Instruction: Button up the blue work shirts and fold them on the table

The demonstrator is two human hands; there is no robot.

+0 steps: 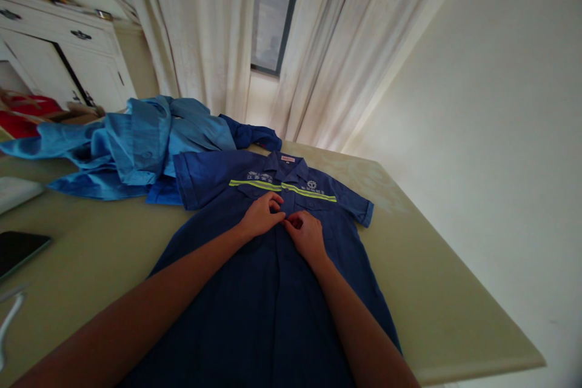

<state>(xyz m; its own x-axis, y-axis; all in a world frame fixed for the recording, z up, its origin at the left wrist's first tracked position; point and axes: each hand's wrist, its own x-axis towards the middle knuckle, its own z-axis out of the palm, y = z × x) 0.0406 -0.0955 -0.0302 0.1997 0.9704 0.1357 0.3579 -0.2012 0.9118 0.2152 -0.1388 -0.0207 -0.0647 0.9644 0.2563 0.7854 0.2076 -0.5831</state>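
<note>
A dark blue short-sleeved work shirt (245, 309) lies face up on the table, its collar away from me. Yellow-green stripes and white lettering cross its chest. At the front placket, just below the stripes, my left hand (264, 213) pinches the shirt's edge with thumb and curled fingers. My right hand (308, 235) is closed on the placket right beside it, fingertips almost touching the left thumb. Whatever small part of the placket sits between the fingertips is hidden.
Light blue garments (145, 139) are heaped at the back left of the pale green table (436, 291). A black phone (20, 250), a white object (18, 191) and a white cable (11, 321) lie at the left. Behind stand a white cabinet (100, 66) and curtains (209, 24); a wall rises at right.
</note>
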